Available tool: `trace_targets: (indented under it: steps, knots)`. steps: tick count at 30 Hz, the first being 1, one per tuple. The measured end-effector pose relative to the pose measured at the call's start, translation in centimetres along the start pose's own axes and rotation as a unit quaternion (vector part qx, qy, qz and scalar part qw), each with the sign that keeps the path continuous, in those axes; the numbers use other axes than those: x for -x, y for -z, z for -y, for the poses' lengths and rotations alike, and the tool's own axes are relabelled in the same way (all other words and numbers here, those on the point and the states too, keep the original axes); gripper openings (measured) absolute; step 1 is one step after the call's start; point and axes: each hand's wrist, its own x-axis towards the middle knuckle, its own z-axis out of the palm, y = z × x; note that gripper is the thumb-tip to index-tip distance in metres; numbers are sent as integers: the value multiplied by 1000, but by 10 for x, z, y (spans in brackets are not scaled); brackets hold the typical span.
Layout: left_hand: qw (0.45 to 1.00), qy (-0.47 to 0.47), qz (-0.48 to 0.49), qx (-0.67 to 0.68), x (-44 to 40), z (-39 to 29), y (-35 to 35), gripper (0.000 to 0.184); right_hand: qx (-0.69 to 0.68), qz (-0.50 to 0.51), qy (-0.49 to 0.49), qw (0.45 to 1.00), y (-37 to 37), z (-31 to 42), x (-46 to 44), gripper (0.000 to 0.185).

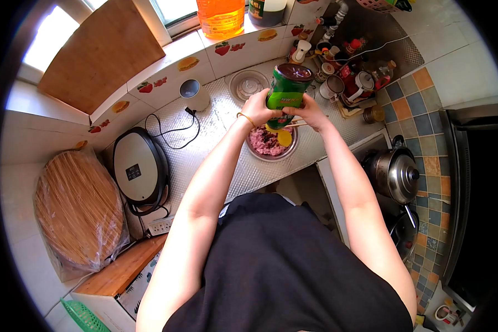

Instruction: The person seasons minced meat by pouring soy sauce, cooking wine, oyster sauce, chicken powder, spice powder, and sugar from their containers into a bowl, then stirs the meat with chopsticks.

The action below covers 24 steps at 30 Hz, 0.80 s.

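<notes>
Both of my hands grip a green canister (286, 94) with a dark brown end facing up. My left hand (258, 108) is wrapped round its left side, and my right hand (310, 112) closes on its right side. Directly below stands a metal bowl (271, 159) of pink minced meat (264, 144) with dark bits on it. A yellow patch (285, 138), perhaps egg yolk, lies at the right of the meat. Chopsticks (299, 123) lie at the bowl's upper right, partly hidden by my right hand. The canister's lower end is partly hidden by my fingers.
Behind the bowl is a round metal dish (249, 84). A mug (195, 95), a black cord and an electric griddle (141, 171) are to the left. Seasoning bottles (354, 72) crowd the right corner; a lidded pot (395, 176) stands farther right. Bottles (221, 19) line the sill.
</notes>
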Motion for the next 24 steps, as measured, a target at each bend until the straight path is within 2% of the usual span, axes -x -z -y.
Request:
trace_targets:
  steps: [15,18,21,24]
  knots:
    - [1000,-10,21,-11,-8,-2,-3,60,8,-9,-4,1000,8,3,5,62]
    - [999,-21,46,4,-11,0,-3,66,-10,-2,-5,1000,8,1,6,62]
    - [998,-42,43,11,-11,-6,-5,79,-31,-5,8,999,9,-1,9,62]
    - [998,-24,48,10,-8,-20,-4,92,-36,-25,-1,999,11,0,17,61]
